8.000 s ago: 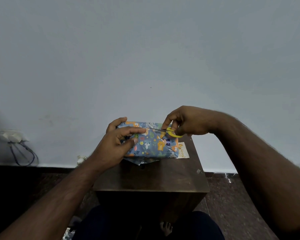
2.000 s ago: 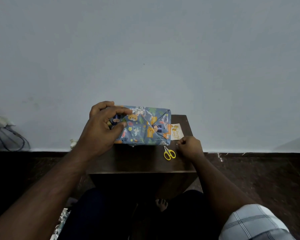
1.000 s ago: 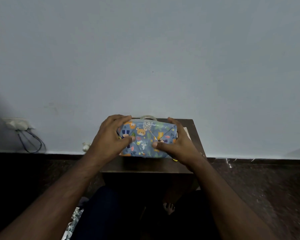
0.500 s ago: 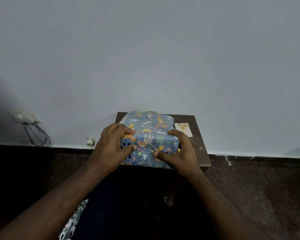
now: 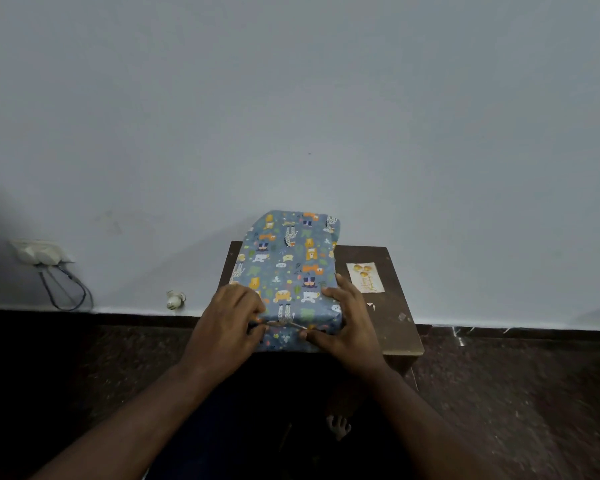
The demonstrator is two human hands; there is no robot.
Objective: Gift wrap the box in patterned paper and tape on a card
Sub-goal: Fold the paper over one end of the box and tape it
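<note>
Fingers point(image 5: 253, 308) of the left hand point(image 5: 227, 327) and right hand point(image 5: 349, 323) curl around the wrapped box point(image 5: 286, 271) at the tabletop's point(image 5: 392, 327) near edge; the card point(image 5: 365, 277) lies toward the far right corner, untaped. Loosened grip risks the near fold springing open.

The card point(image 5: 365, 277) on the table point(image 5: 395, 327) carries a line of gold script beneath three gold shapes, but it is too small and blurred to read; it may be a greeting. The paper point(image 5: 288, 265) shows only cartoon animals, no words.
</note>
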